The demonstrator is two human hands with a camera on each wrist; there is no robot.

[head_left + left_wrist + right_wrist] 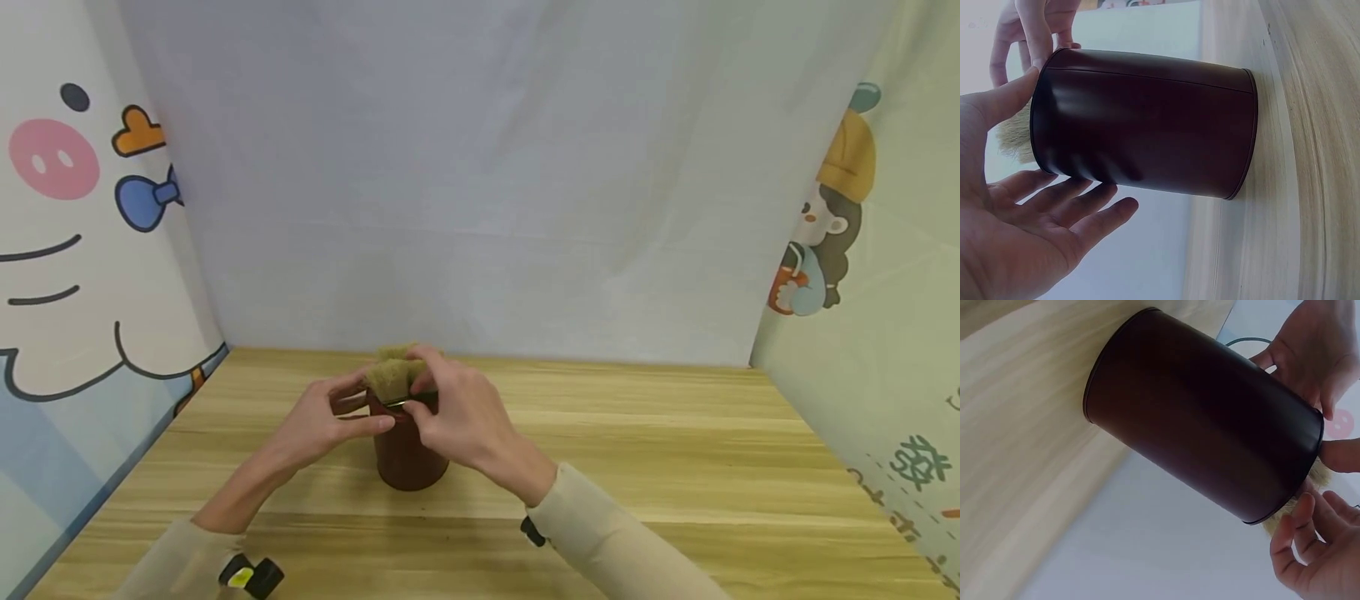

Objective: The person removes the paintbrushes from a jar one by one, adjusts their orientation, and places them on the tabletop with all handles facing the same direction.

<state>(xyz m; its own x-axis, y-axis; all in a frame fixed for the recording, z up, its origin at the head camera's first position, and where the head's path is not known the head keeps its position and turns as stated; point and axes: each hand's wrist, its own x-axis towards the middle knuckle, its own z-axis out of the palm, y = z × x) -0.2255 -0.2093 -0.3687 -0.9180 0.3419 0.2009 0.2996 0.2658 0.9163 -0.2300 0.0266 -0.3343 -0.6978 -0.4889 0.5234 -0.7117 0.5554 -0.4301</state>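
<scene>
A dark red-brown cylindrical container (411, 454) stands upright on the table. Tan bristly material (388, 381) sticks out above its mouth, and its lower part is hidden inside. My left hand (318, 423) spans the upper part of the container from the left, its thumb at the near rim and its fingers along the other side. From the right, my right hand (468, 410) reaches over the mouth, curled fingers and thumb pinching at the tan material. A thin strip with a bright edge shows beside the right thumb. The left wrist view shows the smooth, seamed container wall (1147, 125).
The wood-grain table (637, 467) spreads out around the container. A pale cloth (480, 183) hangs behind it, with printed cartoon cloths at the left and right sides. Both sleeves carry small dark devices at the wrists.
</scene>
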